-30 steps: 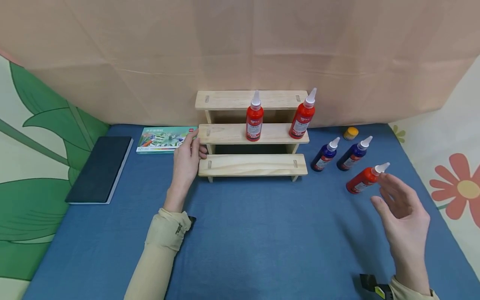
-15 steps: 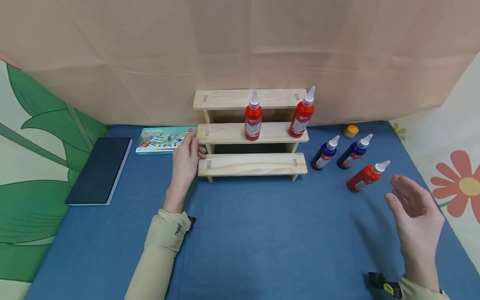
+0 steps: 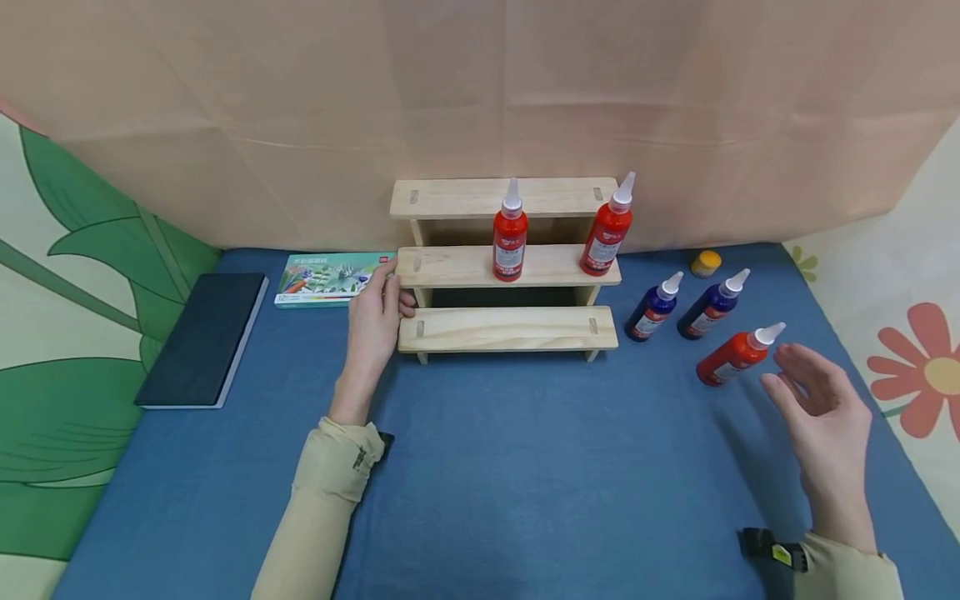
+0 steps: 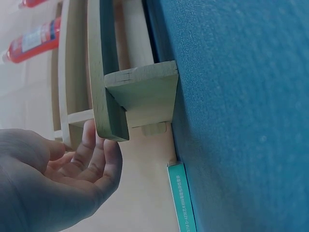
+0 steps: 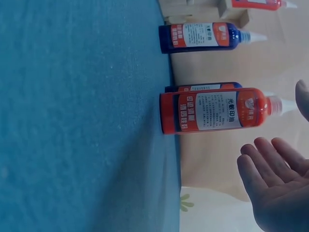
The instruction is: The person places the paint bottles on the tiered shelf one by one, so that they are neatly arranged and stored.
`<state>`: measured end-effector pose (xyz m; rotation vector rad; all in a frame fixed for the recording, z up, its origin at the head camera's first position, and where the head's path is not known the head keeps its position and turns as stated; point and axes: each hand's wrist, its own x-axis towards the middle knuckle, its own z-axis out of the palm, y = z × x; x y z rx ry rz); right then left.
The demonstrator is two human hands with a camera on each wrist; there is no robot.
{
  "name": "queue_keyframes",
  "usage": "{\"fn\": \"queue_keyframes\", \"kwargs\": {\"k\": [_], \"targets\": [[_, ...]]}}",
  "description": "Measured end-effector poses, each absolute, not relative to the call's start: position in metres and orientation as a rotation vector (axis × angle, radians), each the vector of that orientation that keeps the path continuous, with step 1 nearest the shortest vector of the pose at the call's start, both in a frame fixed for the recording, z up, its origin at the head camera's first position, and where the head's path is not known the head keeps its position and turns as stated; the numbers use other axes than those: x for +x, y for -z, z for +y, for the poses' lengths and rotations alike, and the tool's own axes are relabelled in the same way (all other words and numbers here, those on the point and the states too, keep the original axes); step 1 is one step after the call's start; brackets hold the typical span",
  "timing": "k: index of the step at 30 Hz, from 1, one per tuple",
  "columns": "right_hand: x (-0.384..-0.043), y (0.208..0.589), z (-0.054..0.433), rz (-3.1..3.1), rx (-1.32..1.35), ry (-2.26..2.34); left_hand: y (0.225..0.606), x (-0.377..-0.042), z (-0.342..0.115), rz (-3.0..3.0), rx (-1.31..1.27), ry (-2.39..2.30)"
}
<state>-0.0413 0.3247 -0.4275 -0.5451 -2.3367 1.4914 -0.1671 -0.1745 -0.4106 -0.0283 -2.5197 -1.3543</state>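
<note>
A three-tier wooden display shelf [image 3: 507, 330] stands at the back centre. My left hand [image 3: 369, 327] grips its left end, with bent fingertips and thumb at the board ends in the left wrist view. Two red bottles with white nozzle tips, one red bottle [image 3: 510, 242] near the middle and another red bottle [image 3: 606, 237] at the right end, stand upright on the middle tier. To the right, a third red bottle [image 3: 732, 358] stands on the table. Beside its nozzle my right hand [image 3: 828, 425] hovers with parted, slightly bent fingers, holding nothing.
Two blue bottles, a nearer blue bottle [image 3: 651, 312] and a farther blue bottle [image 3: 711, 308], stand right of the shelf. Behind them is a small yellow-capped jar [image 3: 705, 263]. A colourful flat box [image 3: 322, 280] and a dark notebook [image 3: 198, 342] lie left on the blue cloth [image 3: 540, 483].
My right hand has drawn away from the red bottle to the right, then come back slightly toward it. My left hand stays at the shelf's end, and the bottles stand where they were.
</note>
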Motion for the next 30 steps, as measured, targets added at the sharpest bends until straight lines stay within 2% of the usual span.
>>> {"fn": "queue_keyframes", "kwargs": {"k": [30], "targets": [[-0.073, 0.441, 0.335, -2.620, -0.326, -1.393, 0.411, -0.166, -0.175, -2.534, -0.029, 1.345]]}}
